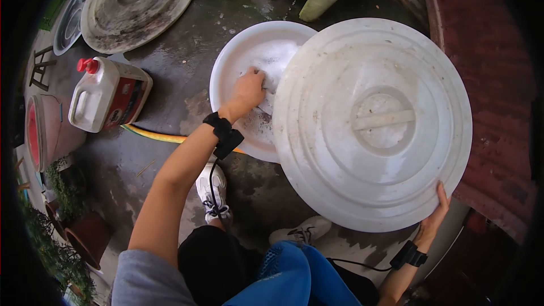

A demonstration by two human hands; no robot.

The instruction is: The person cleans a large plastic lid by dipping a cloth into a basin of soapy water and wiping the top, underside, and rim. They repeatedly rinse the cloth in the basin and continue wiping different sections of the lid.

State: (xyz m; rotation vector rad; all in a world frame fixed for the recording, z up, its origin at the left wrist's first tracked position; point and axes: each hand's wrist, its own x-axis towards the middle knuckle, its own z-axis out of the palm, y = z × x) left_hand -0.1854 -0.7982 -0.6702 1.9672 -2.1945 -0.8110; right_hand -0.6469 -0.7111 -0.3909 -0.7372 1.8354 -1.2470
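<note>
My right hand (436,212) grips the lower right edge of a large round white plastic lid (323,153), tilted up in front of me. Its fingers behind the rim are partly hidden. A white basin (222,59) with foamy water stands on the ground at the left, partly covered by the lid. Inside it, my left hand (249,89) is closed, fingers curled, around what looks like a greyish wet cloth (267,103). Most of that cloth is hidden by the hand and the lid.
A white jug (110,93) with a red pump top stands left. Behind it lies a second, dirtier lid (139,0). A yellow hose (153,134) runs to the basin. A pale green stool (314,5) is at the back, a pinkish bucket (56,130) and potted plants at the left.
</note>
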